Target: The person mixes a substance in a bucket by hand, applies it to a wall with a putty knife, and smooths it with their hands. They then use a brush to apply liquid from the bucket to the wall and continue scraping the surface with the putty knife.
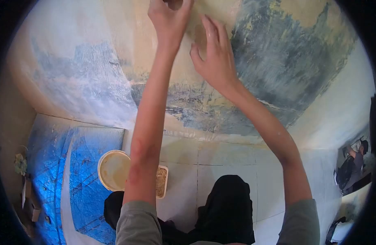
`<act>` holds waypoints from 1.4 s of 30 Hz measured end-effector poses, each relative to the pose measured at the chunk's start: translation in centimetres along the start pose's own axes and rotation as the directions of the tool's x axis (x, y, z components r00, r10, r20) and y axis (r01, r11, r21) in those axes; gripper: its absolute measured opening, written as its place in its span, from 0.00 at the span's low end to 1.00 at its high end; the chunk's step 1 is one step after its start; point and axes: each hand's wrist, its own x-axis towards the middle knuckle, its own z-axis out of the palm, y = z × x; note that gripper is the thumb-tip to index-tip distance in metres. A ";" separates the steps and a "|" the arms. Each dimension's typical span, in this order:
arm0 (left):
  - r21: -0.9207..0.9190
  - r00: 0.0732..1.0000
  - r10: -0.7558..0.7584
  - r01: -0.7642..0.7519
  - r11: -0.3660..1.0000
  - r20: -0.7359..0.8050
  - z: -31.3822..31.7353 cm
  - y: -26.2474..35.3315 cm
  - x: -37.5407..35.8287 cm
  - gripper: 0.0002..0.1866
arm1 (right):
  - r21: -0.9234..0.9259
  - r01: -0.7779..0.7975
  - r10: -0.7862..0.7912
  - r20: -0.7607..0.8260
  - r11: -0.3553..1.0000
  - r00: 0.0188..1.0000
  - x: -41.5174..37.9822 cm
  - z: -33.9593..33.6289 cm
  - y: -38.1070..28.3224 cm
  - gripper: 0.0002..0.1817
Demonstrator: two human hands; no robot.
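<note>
My left hand (170, 18) is raised at the top edge of the view, in front of the wall. Its thumb and fingers curve around something dark brown that is largely cut off by the frame. To its right, my right hand (217, 57) is open, fingers spread toward the wall; whether the fingertips touch it cannot be told. The wall (286, 61) has cream, dark grey and whitish patches, with a streaky pale area on the left.
A round tub (114, 169) of murky liquid stands below my left forearm. Beside it is a small white tray (161, 183) of brown, crumbly material. A blue sheet (88, 171) covers the tiled floor (184, 157) at left. At far right, another person (351, 165) is visible.
</note>
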 end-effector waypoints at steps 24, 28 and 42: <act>0.301 0.862 0.306 -0.441 0.845 0.404 2.4 0.9 -0.6 0.08 | -0.407 0.564 -0.595 0.060 0.718 0.801 8.9 -8.7 10.1 0.14; 0.224 0.891 0.210 -0.318 0.921 0.404 3.2 1.3 -2.0 0.08 | -0.366 0.701 -0.688 0.191 0.613 0.701 8.9 -8.4 9.8 0.18; 0.552 0.938 0.346 -0.294 0.781 0.011 -10.7 -10.3 9.6 0.31 | -0.348 0.644 -0.604 0.228 0.682 0.763 11.8 -8.8 10.0 0.11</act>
